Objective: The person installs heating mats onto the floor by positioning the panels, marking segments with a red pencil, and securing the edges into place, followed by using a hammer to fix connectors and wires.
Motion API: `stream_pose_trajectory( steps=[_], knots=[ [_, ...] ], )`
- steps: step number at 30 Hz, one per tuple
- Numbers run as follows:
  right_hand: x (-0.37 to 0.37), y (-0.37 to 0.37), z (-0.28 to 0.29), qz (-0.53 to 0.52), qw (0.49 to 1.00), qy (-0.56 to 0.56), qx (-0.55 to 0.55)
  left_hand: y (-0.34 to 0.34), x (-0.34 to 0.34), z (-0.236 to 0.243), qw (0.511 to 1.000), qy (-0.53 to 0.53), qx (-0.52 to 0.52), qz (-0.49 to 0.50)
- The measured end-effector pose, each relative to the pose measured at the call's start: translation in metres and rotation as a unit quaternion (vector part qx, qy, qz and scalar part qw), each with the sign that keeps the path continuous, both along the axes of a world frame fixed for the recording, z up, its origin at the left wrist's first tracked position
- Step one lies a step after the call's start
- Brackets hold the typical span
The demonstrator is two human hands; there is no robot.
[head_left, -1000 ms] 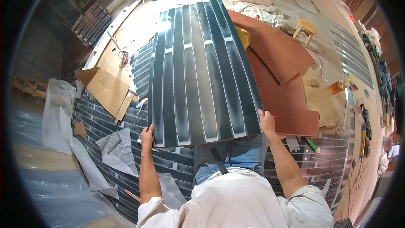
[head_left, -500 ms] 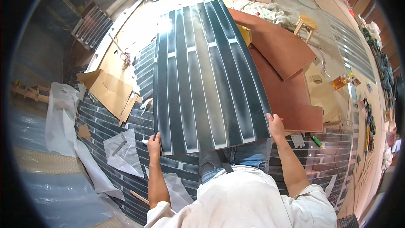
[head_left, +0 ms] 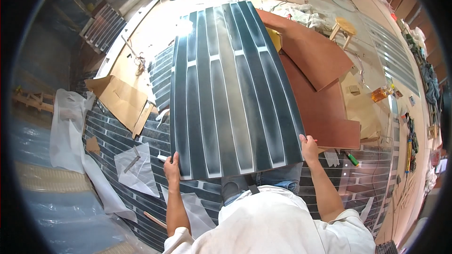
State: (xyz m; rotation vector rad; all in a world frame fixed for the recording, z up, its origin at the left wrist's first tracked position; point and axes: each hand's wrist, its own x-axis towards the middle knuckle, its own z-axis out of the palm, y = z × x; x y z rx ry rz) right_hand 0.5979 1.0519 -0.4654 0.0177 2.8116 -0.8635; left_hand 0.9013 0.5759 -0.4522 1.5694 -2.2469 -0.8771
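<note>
Spanning the middle of the view is a large dark panel [head_left: 226,94], printed with long plank shapes edged in white and shining under a lamp. My left hand [head_left: 172,168] grips its near left corner, thumb up along the edge. On the near right corner, my right hand [head_left: 309,149] is closed the same way. A small red tip pokes out beside the right fingers; what it belongs to is hidden. By the left hand sits a small white object [head_left: 162,158], which I cannot make out. The panel hides part of my legs and the floor beneath.
Reddish-brown sheets [head_left: 325,66] lie to the right, near a wooden stool [head_left: 343,28] and a bottle of amber liquid [head_left: 382,93]. A green-handled tool [head_left: 352,159] rests on plank-patterned flooring [head_left: 141,131]. Cardboard [head_left: 120,101] and white sheeting [head_left: 137,169] lie to the left.
The panel's near edge and both my hands have come slightly down and closer to my body. My grip on both corners stays the same.
</note>
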Motion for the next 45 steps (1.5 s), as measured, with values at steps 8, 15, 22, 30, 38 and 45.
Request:
stream_pose_trajectory(
  steps=[8, 15, 22, 30, 38, 45],
  knots=[
    [0.007, 0.016, 0.002, 0.004, 0.999, -0.028, -0.027, 0.026, -0.005, 0.02, 0.993, -0.109, -0.009, 0.048],
    [0.025, 0.015, 0.016, -0.004, 0.999, -0.036, -0.015, 0.028, 0.018, -0.003, 0.989, -0.119, -0.068, 0.052],
    [0.032, 0.021, 0.014, 0.0, 0.999, -0.027, -0.028, 0.038, 0.016, 0.004, 0.99, -0.114, -0.071, 0.046],
    [0.036, 0.021, 0.01, -0.008, 1.0, 0.001, -0.01, 0.044, 0.018, 0.003, 0.99, -0.111, -0.061, 0.053],
    [0.04, 0.02, 0.017, -0.023, 0.999, -0.008, -0.021, 0.043, 0.028, -0.009, 0.989, -0.117, -0.07, 0.052],
    [0.046, 0.015, 0.029, -0.04, 0.999, 0.004, -0.013, 0.051, 0.027, -0.007, 0.99, -0.109, -0.066, 0.059]
  ],
)
